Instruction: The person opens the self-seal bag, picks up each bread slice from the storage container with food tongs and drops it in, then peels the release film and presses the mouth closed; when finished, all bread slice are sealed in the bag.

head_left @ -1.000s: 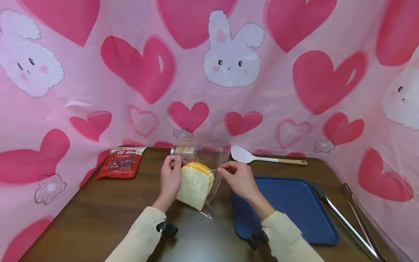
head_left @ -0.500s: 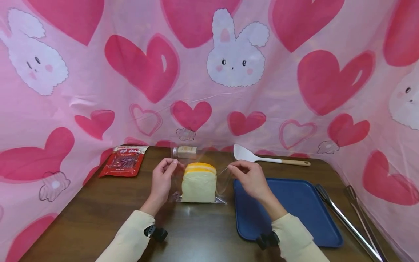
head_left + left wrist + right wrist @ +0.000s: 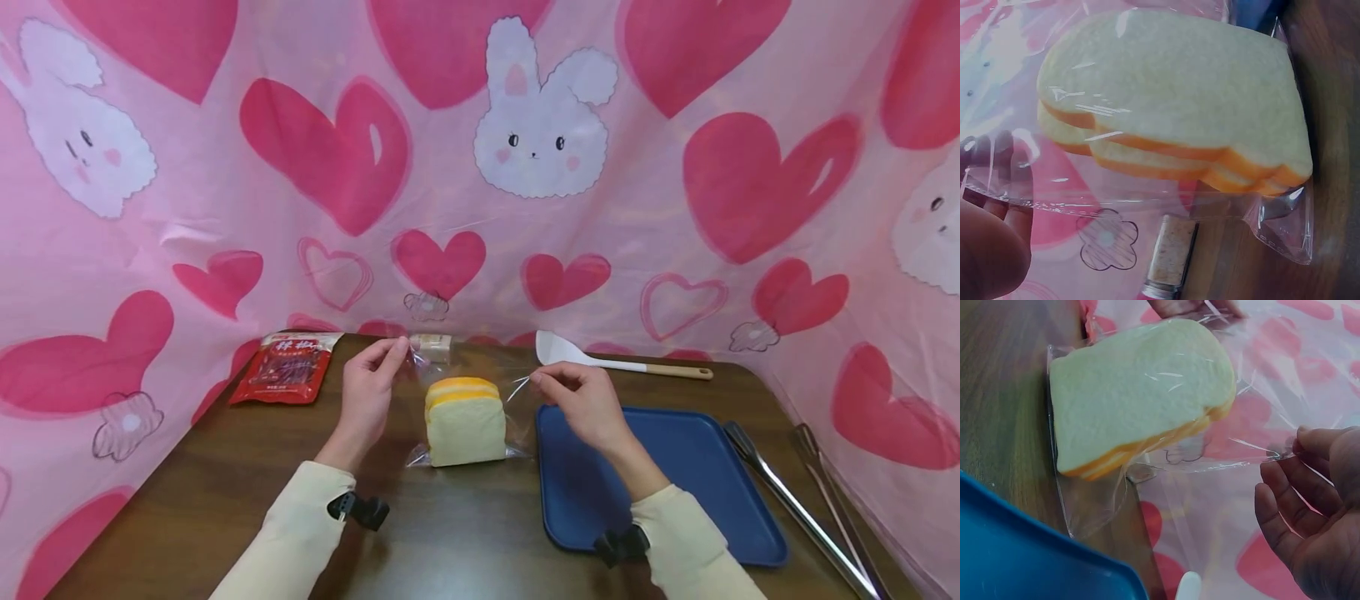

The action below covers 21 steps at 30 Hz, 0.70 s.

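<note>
Plainly, the bag (image 3: 1241,425) is pinched, thumb against fingers, by left hand (image 3: 366,400) and right hand (image 3: 588,412); inside, bread (image 3: 466,427) is held between and mostly below their tips, long axis upward; neither is clearly nearer

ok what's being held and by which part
The clear bag around the bread: the left hand and right hand pinch near its upper corners.
</note>
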Each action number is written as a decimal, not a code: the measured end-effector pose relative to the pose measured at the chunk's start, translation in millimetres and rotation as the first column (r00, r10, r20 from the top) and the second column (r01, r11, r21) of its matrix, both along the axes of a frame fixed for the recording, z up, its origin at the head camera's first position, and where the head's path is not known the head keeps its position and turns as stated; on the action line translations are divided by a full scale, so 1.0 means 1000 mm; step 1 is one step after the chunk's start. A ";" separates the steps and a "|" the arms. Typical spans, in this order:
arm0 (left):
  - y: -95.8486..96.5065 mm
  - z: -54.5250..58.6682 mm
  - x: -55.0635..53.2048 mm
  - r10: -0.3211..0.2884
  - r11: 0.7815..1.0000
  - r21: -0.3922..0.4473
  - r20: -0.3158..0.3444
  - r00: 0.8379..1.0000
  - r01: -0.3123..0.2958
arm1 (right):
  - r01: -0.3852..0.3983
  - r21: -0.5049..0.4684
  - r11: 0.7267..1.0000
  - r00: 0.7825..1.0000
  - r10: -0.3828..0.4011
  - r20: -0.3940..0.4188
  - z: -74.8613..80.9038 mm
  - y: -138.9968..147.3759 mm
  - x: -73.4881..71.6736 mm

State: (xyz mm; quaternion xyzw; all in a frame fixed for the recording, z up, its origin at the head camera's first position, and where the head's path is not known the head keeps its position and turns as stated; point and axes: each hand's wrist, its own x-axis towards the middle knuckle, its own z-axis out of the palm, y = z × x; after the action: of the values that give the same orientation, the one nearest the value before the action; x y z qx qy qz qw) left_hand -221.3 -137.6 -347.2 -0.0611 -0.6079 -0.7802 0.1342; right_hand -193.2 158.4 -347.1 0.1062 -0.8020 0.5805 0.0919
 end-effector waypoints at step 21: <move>0.008 0.010 0.004 -0.106 0.980 0.158 -0.104 0.989 0.121 | 0.028 0.019 0.999 0.999 -0.029 0.019 -0.001 0.000 -0.002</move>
State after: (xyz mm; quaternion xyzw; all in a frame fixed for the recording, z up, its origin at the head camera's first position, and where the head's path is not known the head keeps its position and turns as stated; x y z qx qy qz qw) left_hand -217.4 -129.3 -337.1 -0.1214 -0.5301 -0.8302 0.1227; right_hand -195.6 158.3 -347.7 0.0899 -0.8099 0.5724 0.0914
